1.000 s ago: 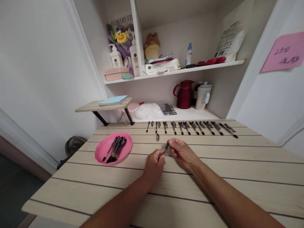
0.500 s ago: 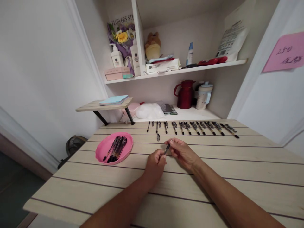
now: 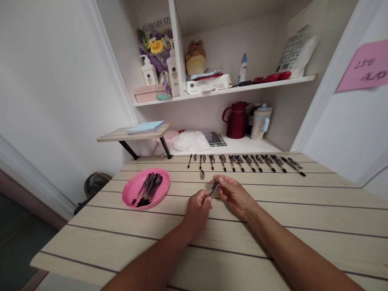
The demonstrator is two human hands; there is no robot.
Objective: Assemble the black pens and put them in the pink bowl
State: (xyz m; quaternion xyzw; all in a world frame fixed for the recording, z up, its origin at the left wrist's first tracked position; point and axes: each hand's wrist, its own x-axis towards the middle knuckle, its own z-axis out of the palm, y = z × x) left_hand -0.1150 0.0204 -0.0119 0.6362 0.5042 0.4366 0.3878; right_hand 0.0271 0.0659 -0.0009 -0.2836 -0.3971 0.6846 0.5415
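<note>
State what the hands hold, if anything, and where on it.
A pen: the left hand holds its near end. The right hand is at its dark far end; whether it grips there cannot be told.

I seem to be at home: beyond my desk (image 3: 309,206) stand a plush toy (image 3: 195,60), pump bottle (image 3: 149,73) and red vacuum jug (image 3: 237,122).

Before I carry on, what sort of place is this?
Probably a desk corner in a home or dorm room: the table stands against built-in shelves holding a plush toy and a red jug.
</note>
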